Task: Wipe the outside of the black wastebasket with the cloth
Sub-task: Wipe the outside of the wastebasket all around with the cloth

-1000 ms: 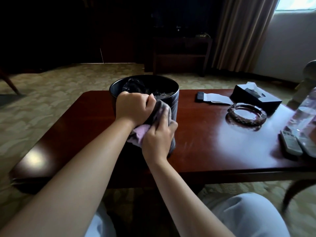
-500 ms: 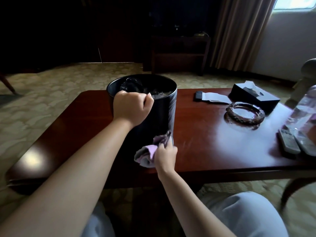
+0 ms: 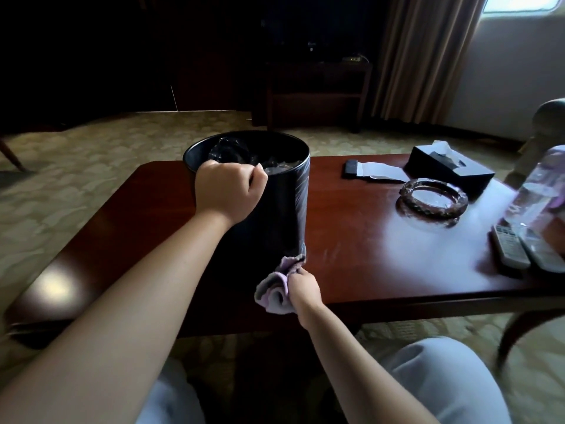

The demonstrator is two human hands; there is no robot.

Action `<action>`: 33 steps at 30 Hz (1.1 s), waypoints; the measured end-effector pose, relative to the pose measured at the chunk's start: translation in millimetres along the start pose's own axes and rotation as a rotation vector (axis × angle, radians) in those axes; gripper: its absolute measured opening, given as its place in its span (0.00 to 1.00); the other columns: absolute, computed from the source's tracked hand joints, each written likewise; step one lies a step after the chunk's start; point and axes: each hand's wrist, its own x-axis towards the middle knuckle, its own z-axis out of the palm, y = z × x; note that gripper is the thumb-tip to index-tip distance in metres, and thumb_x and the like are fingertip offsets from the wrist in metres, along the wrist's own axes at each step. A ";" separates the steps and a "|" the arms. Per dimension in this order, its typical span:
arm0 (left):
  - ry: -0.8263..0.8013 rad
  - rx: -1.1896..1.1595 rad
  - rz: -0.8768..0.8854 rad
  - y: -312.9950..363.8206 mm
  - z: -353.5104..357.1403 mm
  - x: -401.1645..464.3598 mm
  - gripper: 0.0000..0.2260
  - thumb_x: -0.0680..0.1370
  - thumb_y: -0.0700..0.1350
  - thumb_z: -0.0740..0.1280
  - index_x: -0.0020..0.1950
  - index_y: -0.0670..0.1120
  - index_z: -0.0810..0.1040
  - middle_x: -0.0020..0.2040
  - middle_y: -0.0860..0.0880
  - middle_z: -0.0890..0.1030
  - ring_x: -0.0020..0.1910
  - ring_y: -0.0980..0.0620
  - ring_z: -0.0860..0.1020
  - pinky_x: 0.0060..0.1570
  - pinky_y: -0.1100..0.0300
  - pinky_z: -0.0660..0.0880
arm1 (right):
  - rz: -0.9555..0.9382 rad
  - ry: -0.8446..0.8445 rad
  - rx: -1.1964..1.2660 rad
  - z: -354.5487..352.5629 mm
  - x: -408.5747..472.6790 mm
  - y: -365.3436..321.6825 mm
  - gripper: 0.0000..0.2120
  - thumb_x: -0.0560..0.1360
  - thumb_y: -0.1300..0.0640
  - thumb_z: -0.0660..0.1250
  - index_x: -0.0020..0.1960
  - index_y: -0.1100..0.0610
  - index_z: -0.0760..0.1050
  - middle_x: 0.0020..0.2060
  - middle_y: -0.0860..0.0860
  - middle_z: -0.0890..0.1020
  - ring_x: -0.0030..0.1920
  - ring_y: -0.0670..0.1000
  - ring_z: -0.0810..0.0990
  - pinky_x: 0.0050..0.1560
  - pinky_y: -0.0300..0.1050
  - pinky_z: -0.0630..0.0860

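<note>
Left hand (image 3: 227,191) grips the black wastebasket (image 3: 275,215) rim; right hand (image 3: 302,287) presses cloth (image 3: 276,286) (pinkish) low against it

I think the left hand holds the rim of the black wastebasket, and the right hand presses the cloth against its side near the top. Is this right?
Not quite. The head view shows the left hand gripping the rim of the black wastebasket, but the right hand holds the cloth against its side near the bottom, close to the table, not near the top.

Bare table (image 3: 351,240) right of wastebasket (image 3: 275,215) (ashtray (image 3: 434,201) beyond).
</note>
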 end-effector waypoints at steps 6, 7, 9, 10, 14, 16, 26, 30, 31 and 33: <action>0.023 0.024 -0.006 -0.7 3.2 -0.9 0.19 0.76 0.46 0.55 0.25 0.50 0.57 0.18 0.50 0.65 0.21 0.51 0.59 0.35 0.60 0.59 | -0.112 0.037 0.054 27.7 -14.1 1.5 0.20 0.77 0.56 0.54 0.67 0.48 0.70 0.57 0.53 0.78 0.56 0.53 0.77 0.53 0.43 0.71; 0.018 0.023 -0.010 -0.5 3.0 -0.4 0.20 0.76 0.46 0.55 0.24 0.51 0.55 0.19 0.52 0.62 0.21 0.51 0.59 0.35 0.60 0.58 | -0.106 0.059 0.028 30.0 -14.7 3.5 0.21 0.77 0.55 0.54 0.69 0.47 0.68 0.58 0.54 0.77 0.57 0.55 0.76 0.55 0.45 0.71; -0.006 0.012 -0.012 0.2 2.1 0.5 0.20 0.76 0.47 0.54 0.24 0.52 0.52 0.20 0.56 0.58 0.21 0.51 0.58 0.35 0.60 0.58 | -0.025 0.099 -0.073 25.1 -7.5 1.7 0.22 0.78 0.55 0.53 0.72 0.47 0.63 0.62 0.57 0.72 0.59 0.58 0.74 0.57 0.47 0.70; -0.015 0.006 -0.014 0.2 1.7 0.5 0.20 0.76 0.48 0.53 0.24 0.53 0.52 0.21 0.57 0.56 0.21 0.51 0.59 0.35 0.60 0.58 | 0.022 0.097 -0.135 19.5 -1.8 -0.3 0.23 0.78 0.56 0.52 0.72 0.47 0.62 0.63 0.58 0.70 0.61 0.60 0.73 0.59 0.48 0.69; -0.015 0.007 -0.024 0.0 2.3 -0.3 0.20 0.76 0.48 0.54 0.24 0.52 0.54 0.21 0.56 0.58 0.21 0.51 0.59 0.35 0.60 0.58 | 0.051 0.008 -0.534 -7.6 20.5 -7.7 0.22 0.75 0.57 0.55 0.69 0.51 0.66 0.64 0.58 0.69 0.62 0.58 0.72 0.58 0.47 0.69; -0.012 0.014 -0.022 -0.7 2.6 -0.5 0.19 0.76 0.47 0.54 0.24 0.51 0.56 0.21 0.55 0.60 0.21 0.51 0.59 0.35 0.60 0.57 | -0.023 0.038 -0.721 -10.9 21.5 -5.9 0.16 0.76 0.56 0.56 0.63 0.51 0.69 0.60 0.55 0.70 0.59 0.56 0.74 0.53 0.48 0.72; 0.006 -0.006 -0.023 -0.1 2.7 -1.1 0.20 0.76 0.47 0.54 0.25 0.53 0.54 0.21 0.57 0.57 0.21 0.52 0.59 0.35 0.60 0.59 | -0.314 0.367 -0.689 -1.3 3.3 26.2 0.14 0.79 0.47 0.52 0.52 0.48 0.76 0.49 0.46 0.79 0.46 0.53 0.80 0.38 0.41 0.68; 0.046 -0.020 0.006 -2.3 5.4 -1.7 0.19 0.76 0.46 0.56 0.25 0.50 0.58 0.21 0.56 0.59 0.21 0.53 0.59 0.34 0.61 0.59 | -0.195 0.378 -0.659 -9.4 17.5 11.5 0.16 0.79 0.48 0.52 0.48 0.51 0.78 0.46 0.50 0.82 0.48 0.55 0.81 0.39 0.42 0.68; 0.052 -0.022 0.012 -2.5 5.6 -1.5 0.19 0.76 0.46 0.56 0.25 0.50 0.58 0.21 0.56 0.60 0.21 0.53 0.58 0.34 0.61 0.59 | -0.175 0.377 -0.658 -12.3 20.8 6.4 0.16 0.79 0.49 0.53 0.47 0.51 0.78 0.45 0.50 0.83 0.47 0.55 0.81 0.38 0.42 0.69; 0.069 -0.025 0.018 -2.7 6.7 -1.9 0.18 0.76 0.45 0.56 0.26 0.51 0.58 0.20 0.54 0.62 0.21 0.53 0.58 0.34 0.61 0.60 | -0.149 0.364 -0.638 -16.1 27.4 -0.6 0.13 0.77 0.50 0.56 0.45 0.50 0.79 0.43 0.49 0.82 0.46 0.54 0.81 0.38 0.42 0.71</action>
